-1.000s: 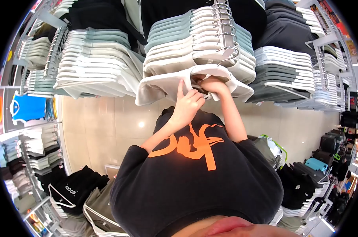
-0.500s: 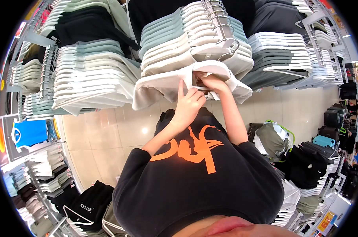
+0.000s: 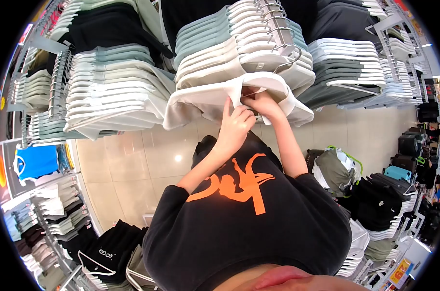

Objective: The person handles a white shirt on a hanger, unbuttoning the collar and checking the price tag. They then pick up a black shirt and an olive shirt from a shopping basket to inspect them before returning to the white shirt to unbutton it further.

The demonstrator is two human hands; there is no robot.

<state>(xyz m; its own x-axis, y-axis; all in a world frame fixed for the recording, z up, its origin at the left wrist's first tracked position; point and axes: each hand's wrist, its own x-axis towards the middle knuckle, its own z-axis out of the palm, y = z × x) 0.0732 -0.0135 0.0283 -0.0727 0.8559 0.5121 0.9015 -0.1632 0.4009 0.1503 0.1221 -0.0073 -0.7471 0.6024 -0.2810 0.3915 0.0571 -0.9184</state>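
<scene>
An off-white shirt hangs at the front of the middle rack on a white hanger, its neck opening turned toward me. My left hand pinches the front edge of that neck opening, index finger pointing up along the cloth. Close beside it, my right hand reaches into the opening with curled fingers at the neckline fabric. Some of its fingertips are hidden by the cloth. The hanger's metal hook stands near the rail end.
Behind the shirt, a metal rail carries beige and pale green garments. Racks of light shirts and grey shirts flank it. Tiled floor lies below. A bundle of clothes sits at right, near black garments.
The right hand has drawn slightly out of the neck opening, showing more of its fingers. The shirt's left side sits a little higher. The left hand keeps its pinch, and the view has shifted slightly.
</scene>
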